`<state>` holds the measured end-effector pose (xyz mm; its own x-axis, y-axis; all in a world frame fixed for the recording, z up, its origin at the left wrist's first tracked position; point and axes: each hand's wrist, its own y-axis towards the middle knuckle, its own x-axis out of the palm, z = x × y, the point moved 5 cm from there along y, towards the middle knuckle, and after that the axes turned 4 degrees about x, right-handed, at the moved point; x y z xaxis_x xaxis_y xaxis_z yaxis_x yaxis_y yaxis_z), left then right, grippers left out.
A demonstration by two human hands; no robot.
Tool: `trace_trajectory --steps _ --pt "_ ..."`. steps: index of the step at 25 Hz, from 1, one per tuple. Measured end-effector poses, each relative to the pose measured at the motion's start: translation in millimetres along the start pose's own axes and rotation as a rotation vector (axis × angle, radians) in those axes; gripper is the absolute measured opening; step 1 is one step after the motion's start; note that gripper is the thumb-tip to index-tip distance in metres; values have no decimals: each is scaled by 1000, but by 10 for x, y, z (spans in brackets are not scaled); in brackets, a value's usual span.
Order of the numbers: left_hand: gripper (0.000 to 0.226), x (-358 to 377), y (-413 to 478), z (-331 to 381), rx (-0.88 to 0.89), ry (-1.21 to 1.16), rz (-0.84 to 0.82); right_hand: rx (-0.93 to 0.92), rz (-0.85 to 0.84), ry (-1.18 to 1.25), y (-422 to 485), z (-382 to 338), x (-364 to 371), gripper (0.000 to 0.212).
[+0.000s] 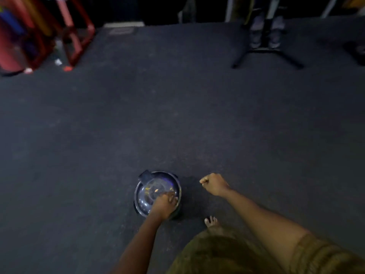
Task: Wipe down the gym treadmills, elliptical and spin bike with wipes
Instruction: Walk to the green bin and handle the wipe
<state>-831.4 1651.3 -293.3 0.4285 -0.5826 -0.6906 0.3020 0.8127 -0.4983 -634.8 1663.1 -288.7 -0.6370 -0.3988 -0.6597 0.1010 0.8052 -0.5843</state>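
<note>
Head view, the only one. The left grip is down on top of the round dark tub, fingers reaching toward the middle of its shiny lid. Blur hides whether they pinch a wipe or merely touch, so I cannot tell. The right grip hovers just right of the tub, fingers curled in, with nothing visible inside. The tub stands on the dark floor, directly under the left grip. This looks like fetching a wipe. It would go best with a pinch at the lid's centre and a straight pull up, the right grip steadying the rim so the tub stays put. A black stand sits far ahead of both grips. No label or writing is readable.
</note>
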Motion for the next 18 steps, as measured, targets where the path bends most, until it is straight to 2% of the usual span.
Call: trace_trajectory --steps 4,8,11,15,18 --pt "46 39 144 705 252 273 -83 161 199 158 -697 681 -271 31" --pt "49 713 62 1812 567 430 -248 378 445 260 -1637 1708 -451 33" --pt "48 1397 -303 2546 768 549 -321 553 566 301 -2510 2441 -373 37" --pt "50 2543 -1425 3513 1037 671 -431 824 791 439 -4213 3411 -32 44" --pt "52 3428 -2611 3997 1201 735 -556 977 875 503 -5609 3974 390 47"
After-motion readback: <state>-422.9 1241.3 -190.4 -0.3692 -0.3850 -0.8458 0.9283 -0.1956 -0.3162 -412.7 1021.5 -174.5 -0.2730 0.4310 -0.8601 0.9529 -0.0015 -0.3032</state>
